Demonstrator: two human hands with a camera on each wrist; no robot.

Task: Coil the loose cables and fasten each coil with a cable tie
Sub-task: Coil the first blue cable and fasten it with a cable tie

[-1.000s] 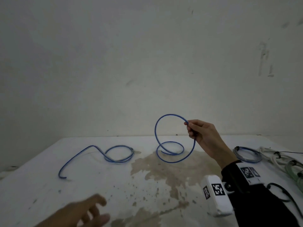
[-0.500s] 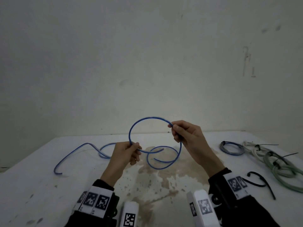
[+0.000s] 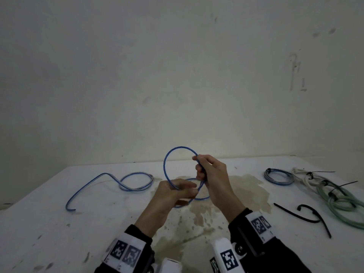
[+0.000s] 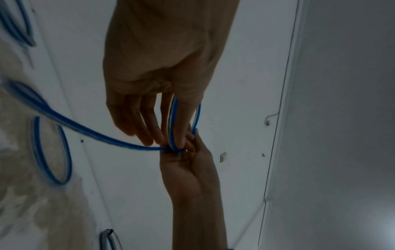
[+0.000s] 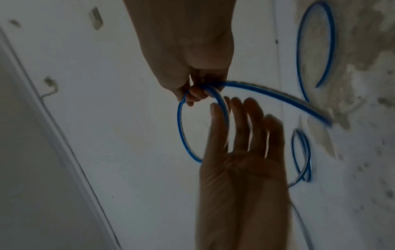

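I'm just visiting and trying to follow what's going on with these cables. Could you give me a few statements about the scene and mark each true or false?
1. Both hands hold the blue cable. True: the right hand grips the loop and the left hand pinches it lower down.
2. The whole blue cable is lifted off the table. False: its far end trails across the tabletop to the left.
3. Coils already fastened with ties lie to the right. True.
4. The loose black cable ties lie left of the hands. False: they lie on the right.
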